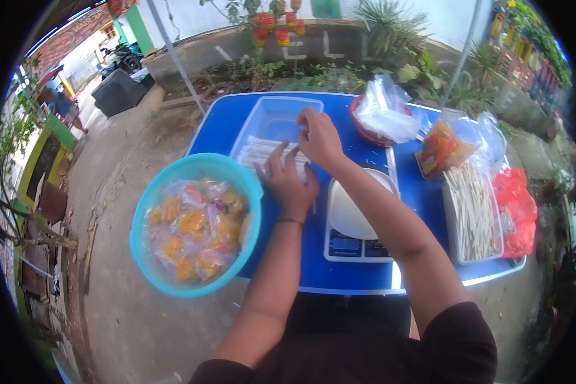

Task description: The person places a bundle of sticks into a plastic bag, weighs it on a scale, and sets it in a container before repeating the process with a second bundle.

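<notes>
A clear plastic container [260, 118] lies on the blue table, with a row of slim white wrapped sticks [257, 152] in its near part. My left hand [288, 182] is over the near end of that row, fingers spread and seeming to touch the sticks. Just above and to the right, my right hand [320, 137] is bent over the container with its fingers curled together. Whatever it may pinch is hidden. Below my right forearm sits a white kitchen scale [358, 253] with a round pan [352, 214].
At left stands a turquoise basin [137, 256] of bagged orange pieces. Along the right are a box of pale sticks [472, 211], a red bag [517, 211], a bag of colourful items [447, 146] and a red basket [363, 131] with plastic bags. Blue tabletop [422, 256] lies between.
</notes>
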Motion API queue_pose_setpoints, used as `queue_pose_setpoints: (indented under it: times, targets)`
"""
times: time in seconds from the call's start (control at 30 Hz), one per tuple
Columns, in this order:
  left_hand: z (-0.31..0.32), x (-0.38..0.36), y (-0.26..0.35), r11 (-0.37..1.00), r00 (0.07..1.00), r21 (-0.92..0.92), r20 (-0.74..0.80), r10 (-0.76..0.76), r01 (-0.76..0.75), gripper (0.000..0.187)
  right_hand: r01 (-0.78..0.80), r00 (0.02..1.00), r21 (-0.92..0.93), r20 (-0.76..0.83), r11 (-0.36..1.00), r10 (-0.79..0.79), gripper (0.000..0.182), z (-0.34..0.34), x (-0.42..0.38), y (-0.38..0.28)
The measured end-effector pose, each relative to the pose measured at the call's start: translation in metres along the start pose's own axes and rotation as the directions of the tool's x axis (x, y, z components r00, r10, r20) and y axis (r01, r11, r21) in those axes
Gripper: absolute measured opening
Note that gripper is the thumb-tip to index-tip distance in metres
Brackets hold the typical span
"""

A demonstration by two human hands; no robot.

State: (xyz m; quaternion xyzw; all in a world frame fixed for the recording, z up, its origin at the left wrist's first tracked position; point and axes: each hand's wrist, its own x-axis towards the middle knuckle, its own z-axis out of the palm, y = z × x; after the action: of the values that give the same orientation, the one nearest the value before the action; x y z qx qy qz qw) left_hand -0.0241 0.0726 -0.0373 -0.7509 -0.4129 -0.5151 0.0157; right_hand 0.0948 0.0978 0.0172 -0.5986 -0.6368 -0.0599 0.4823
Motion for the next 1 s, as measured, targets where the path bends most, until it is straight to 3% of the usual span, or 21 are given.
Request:
queue_pose_setpoints:
  times: [0.1, 0.2, 0.33, 0.4, 0.47, 0.53, 0.6, 0.63, 0.67, 0.73, 0.8, 0.83, 0.93, 1.0]
  targets:
    - [-0.011, 0.003, 0.020, 0.986, 0.995, -0.137, -0.020, 0.093, -0.095, 0.029, 0.045, 0.999, -0.044, 0.007, 0.998, -0.044, 0.022, -0.043, -0.027, -0.006]
    - [-0.011, -0.003, 0.041, 0.931, 0.976, -0.333, 0.097, 0.194, -0.152, 0.027, -0.103, 0.986, -0.035, 0.129, 0.994, 0.106, 0.019, -0.099, -0.059, -0.014]
    - [-0.027, -0.001, 0.099, 0.848, 0.883, -0.510, 0.320, 0.344, -0.145, 0.026, -0.203, 0.979, -0.081, -0.009, 0.976, 0.203, 0.010, -0.175, -0.105, -0.015]
    - [-0.030, -0.006, 0.130, 0.813, 0.813, -0.560, 0.394, 0.429, -0.157, 0.025, -0.152, 0.988, -0.257, -0.031, 0.954, 0.149, 0.008, -0.214, -0.128, -0.009]
    - [-0.025, -0.017, 0.158, 0.766, 0.749, -0.622, 0.428, 0.506, -0.162, 0.024, -0.119, 0.993, -0.541, -0.044, 0.832, 0.114, 0.012, -0.256, -0.144, -0.025]
    - [-0.020, -0.026, 0.184, 0.721, 0.704, -0.679, 0.446, 0.553, -0.136, 0.022, -0.176, 0.984, -0.615, -0.111, 0.769, 0.137, 0.018, -0.284, -0.159, -0.022]
    - [-0.016, -0.035, 0.209, 0.677, 0.678, -0.729, 0.444, 0.585, -0.107, 0.023, -0.282, 0.959, -0.592, -0.152, 0.755, 0.240, 0.023, -0.308, -0.177, -0.003]
    - [-0.013, -0.040, 0.220, 0.655, 0.674, -0.749, 0.434, 0.598, -0.099, 0.024, -0.255, 0.967, -0.585, -0.159, 0.770, 0.200, 0.022, -0.321, -0.184, 0.003]
    - [-0.009, -0.045, 0.230, 0.635, 0.668, -0.767, 0.425, 0.611, -0.093, 0.024, -0.303, 0.948, -0.437, -0.227, 0.847, 0.222, 0.020, -0.328, -0.195, 0.017]
    - [0.005, -0.059, 0.246, 0.639, 0.652, -0.760, 0.425, 0.628, -0.120, 0.031, -0.418, 0.905, -0.391, -0.251, 0.820, 0.342, 0.017, -0.344, -0.205, 0.018]
    - [0.013, -0.071, 0.262, 0.650, 0.660, -0.745, 0.412, 0.628, -0.154, 0.035, -0.482, 0.876, -0.497, -0.296, 0.722, 0.381, 0.017, -0.354, -0.217, 0.025]
    - [0.015, -0.074, 0.268, 0.686, 0.616, -0.707, 0.467, 0.635, -0.171, 0.047, -0.511, 0.860, -0.545, -0.321, 0.665, 0.397, 0.018, -0.359, -0.222, 0.028]
    - [0.029, -0.087, 0.285, 0.770, 0.719, -0.577, 0.410, 0.561, -0.272, 0.057, -0.574, 0.792, -0.634, -0.267, 0.519, 0.549, 0.021, -0.363, -0.227, 0.034]
    - [0.037, -0.094, 0.290, 0.798, 0.686, -0.507, 0.455, 0.568, -0.324, 0.064, -0.577, 0.804, -0.591, -0.292, 0.564, 0.518, 0.024, -0.356, -0.228, 0.034]
